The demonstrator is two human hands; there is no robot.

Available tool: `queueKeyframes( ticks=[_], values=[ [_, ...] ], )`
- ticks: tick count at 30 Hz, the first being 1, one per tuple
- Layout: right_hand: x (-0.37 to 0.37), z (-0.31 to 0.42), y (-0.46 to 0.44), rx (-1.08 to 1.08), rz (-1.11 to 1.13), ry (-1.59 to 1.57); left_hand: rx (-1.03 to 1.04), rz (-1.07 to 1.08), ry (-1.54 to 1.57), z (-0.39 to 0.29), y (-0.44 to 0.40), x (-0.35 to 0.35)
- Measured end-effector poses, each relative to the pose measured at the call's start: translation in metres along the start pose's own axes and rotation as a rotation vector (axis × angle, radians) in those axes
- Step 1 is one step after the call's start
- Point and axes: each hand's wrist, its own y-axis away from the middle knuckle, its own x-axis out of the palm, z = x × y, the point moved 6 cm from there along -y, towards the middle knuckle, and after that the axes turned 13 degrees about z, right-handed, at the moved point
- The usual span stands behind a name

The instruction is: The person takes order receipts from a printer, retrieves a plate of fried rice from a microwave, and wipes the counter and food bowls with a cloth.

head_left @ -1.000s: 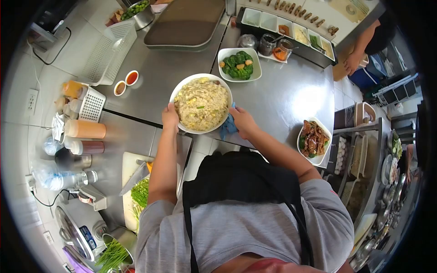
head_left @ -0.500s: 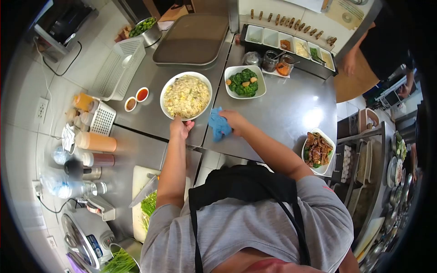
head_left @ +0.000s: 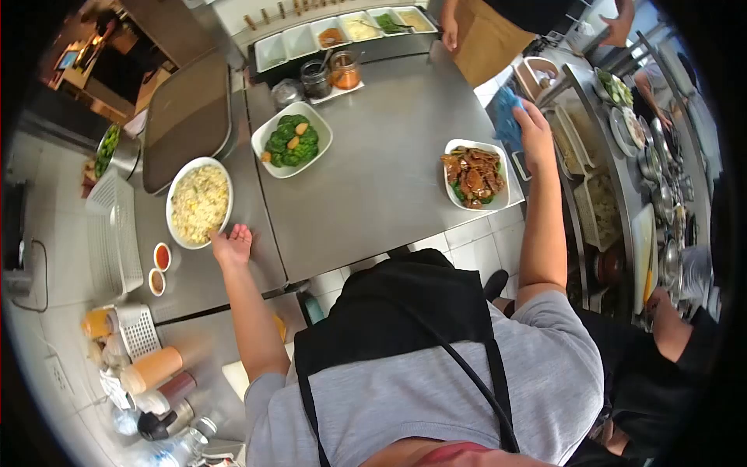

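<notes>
At the near rim of a white bowl of fried rice (head_left: 200,201), my left hand (head_left: 232,245) has its fingers stretched out, the thumb side by the rim. Whether it touches the bowl I cannot tell for certain. Out past the counter's right end, my right hand (head_left: 535,134) grips a crumpled blue cloth (head_left: 508,118). Below that cloth, a square white dish of glazed meat over greens (head_left: 475,177) stands at the counter corner. A white dish of broccoli (head_left: 292,142) sits between the two hands, farther back.
Two small sauce cups (head_left: 161,255) stand beside the rice bowl. A brown tray (head_left: 188,117) lies behind it. Jars (head_left: 317,78) and a topping rack (head_left: 342,35) line the back. Another person (head_left: 490,35) stands beyond the counter; shelving (head_left: 595,148) is at right.
My right hand has swung right with the blue cloth, from beside the rice bowl to beyond the meat dish. My left fingers have opened outward at the bowl. The view has turned right.
</notes>
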Motion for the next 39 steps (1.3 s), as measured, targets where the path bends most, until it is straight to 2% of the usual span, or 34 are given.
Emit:
queueKeyframes(
  ticks=[1, 2, 3, 5, 6, 7, 8, 10, 13, 14, 17, 18, 20, 22, 24, 26, 27, 28, 29, 30, 33, 34, 37, 39],
  values=[
    [-0.029, -0.012, 0.012, 0.053, -0.091, 0.204, -0.004, -0.057, 0.042, 0.009, 0.017, 0.014],
    [-0.06, -0.047, 0.012, 0.063, -0.121, 0.401, -0.045, 0.023, 0.062, 0.024, 0.021, 0.023],
    [-0.093, -0.097, 0.016, 0.138, -0.112, 0.663, -0.116, 0.226, 0.0, 0.045, 0.021, 0.033],
    [-0.09, -0.127, 0.051, 0.384, -0.077, 0.42, -0.248, 0.562, -0.185, 0.093, 0.038, 0.063],
    [-0.112, -0.196, 0.048, 0.364, -0.005, 0.213, -0.315, 0.691, -0.318, 0.122, 0.056, 0.081],
    [-0.112, -0.234, 0.054, 0.568, 0.021, -0.022, -0.377, 0.791, -0.42, 0.148, 0.074, 0.095],
    [-0.1, -0.245, 0.054, 0.543, 0.038, -0.308, -0.438, 0.891, -0.523, 0.174, 0.092, 0.111],
    [-0.064, -0.196, 0.06, 0.615, 0.08, -0.416, -0.54, 0.986, -0.881, 0.206, 0.13, 0.145],
    [-0.03, -0.169, 0.051, 0.706, 0.177, -0.457, -0.606, 1.089, -0.972, 0.244, 0.144, 0.165],
    [-0.016, -0.169, 0.043, 0.69, 0.267, -0.471, -0.533, 1.055, -0.99, 0.245, 0.139, 0.171],
    [0.012, -0.145, 0.019, 0.679, 0.372, -0.214, -0.375, 0.966, -1.034, 0.242, 0.126, 0.188],
    [0.009, -0.154, -0.018, 0.505, 0.57, 0.136, -0.344, 0.948, -1.048, 0.236, 0.122, 0.193],
    [0.012, -0.112, -0.061, 0.382, 0.433, 0.333, -0.309, 0.927, -1.031, 0.228, 0.114, 0.197],
    [0.017, -0.129, -0.124, 0.267, 0.511, 0.08, -0.237, 0.932, -1.001, 0.226, 0.109, 0.201],
    [0.042, -0.096, -0.16, 0.13, 0.633, 0.362, -0.162, 0.889, -1.001, 0.229, 0.107, 0.205],
    [0.067, -0.054, -0.2, -0.106, 0.615, 0.95, -0.087, 0.796, -1.028, 0.234, 0.105, 0.208],
    [0.077, -0.047, -0.234, -0.383, 0.478, 0.844, -0.059, 0.756, -1.001, 0.236, 0.104, 0.208],
    [0.087, -0.03, -0.254, -0.258, 0.318, 0.98, -0.035, 0.713, -0.974, 0.237, 0.104, 0.207],
    [0.098, -0.001, -0.259, -0.37, 0.137, 1.037, -0.011, 0.67, -0.946, 0.238, 0.103, 0.207],
    [0.109, 0.003, -0.278, -0.43, 0.092, 1.078, -0.02, 0.647, -0.934, 0.238, 0.103, 0.206],
    [0.14, -0.014, -0.318, -0.193, 0.28, 1.401, -0.039, 0.588, -0.907, 0.236, 0.106, 0.205],
    [0.146, -0.027, -0.331, -0.064, 0.433, 1.45, -0.04, 0.575, -0.904, 0.235, 0.107, 0.205],
    [0.151, -0.035, -0.343, -0.064, 0.58, 1.605, -0.042, 0.549, -0.896, 0.235, 0.108, 0.202],
    [0.148, -0.013, -0.33, -0.052, 0.549, 1.581, -0.027, 0.541, -0.904, 0.235, 0.108, 0.2]
  ],
)
